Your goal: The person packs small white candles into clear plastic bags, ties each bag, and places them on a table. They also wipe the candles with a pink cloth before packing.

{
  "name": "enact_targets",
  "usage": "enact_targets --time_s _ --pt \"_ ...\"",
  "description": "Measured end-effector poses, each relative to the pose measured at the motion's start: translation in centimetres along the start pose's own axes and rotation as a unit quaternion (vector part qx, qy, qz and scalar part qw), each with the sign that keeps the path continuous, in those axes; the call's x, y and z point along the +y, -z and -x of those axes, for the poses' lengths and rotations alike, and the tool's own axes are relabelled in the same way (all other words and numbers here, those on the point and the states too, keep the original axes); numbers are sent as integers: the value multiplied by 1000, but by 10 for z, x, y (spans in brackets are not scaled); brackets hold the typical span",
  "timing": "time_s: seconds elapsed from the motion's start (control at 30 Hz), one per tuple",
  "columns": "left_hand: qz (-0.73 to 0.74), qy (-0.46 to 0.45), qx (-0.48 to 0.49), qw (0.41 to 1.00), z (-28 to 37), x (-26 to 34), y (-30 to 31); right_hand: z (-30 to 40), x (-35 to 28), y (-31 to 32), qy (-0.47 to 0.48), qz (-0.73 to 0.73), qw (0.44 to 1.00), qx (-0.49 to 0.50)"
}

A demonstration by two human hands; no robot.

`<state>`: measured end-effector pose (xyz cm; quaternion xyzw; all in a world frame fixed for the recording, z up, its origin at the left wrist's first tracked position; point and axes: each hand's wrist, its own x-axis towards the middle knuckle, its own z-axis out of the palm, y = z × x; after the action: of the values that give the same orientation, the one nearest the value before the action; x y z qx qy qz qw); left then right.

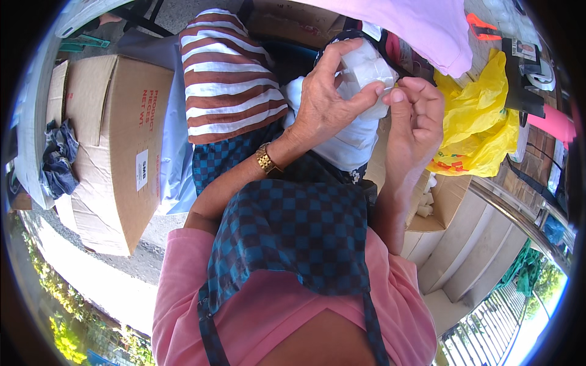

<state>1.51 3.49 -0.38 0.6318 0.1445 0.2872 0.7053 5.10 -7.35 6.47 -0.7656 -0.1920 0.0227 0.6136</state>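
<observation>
My left hand (327, 94), with a gold-coloured watch on the wrist, holds a bundle of white pieces (366, 68) in what looks like clear film. Its thumb lies along the near side and its fingers reach around the far side. Close against the bundle's right edge is my right hand (414, 110), thumb and forefinger drawn together and the other fingers curled. Whether anything thin sits between those fingertips is too small to tell. Below the bundle, white cloth (343, 142) covers part of my lap.
A large cardboard box (132, 174) stands at left beside striped brown-and-white cloth (233, 87). At right, a yellow plastic bag (476, 123) hangs above an open carton (439, 215) containing off-white pieces (425, 206). Orange-handled snips (483, 28) lie at upper right. Pale steps (467, 251) descend at lower right.
</observation>
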Motion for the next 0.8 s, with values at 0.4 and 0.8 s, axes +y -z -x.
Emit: enact_targets --time_s 0.4,0.8 --pt "-16 13 -36 999 2 3 4 1 9 -8 4 67 996 56" --pt "19 -13 -26 999 1 -5 4 1 18 -10 -5 63 997 42"
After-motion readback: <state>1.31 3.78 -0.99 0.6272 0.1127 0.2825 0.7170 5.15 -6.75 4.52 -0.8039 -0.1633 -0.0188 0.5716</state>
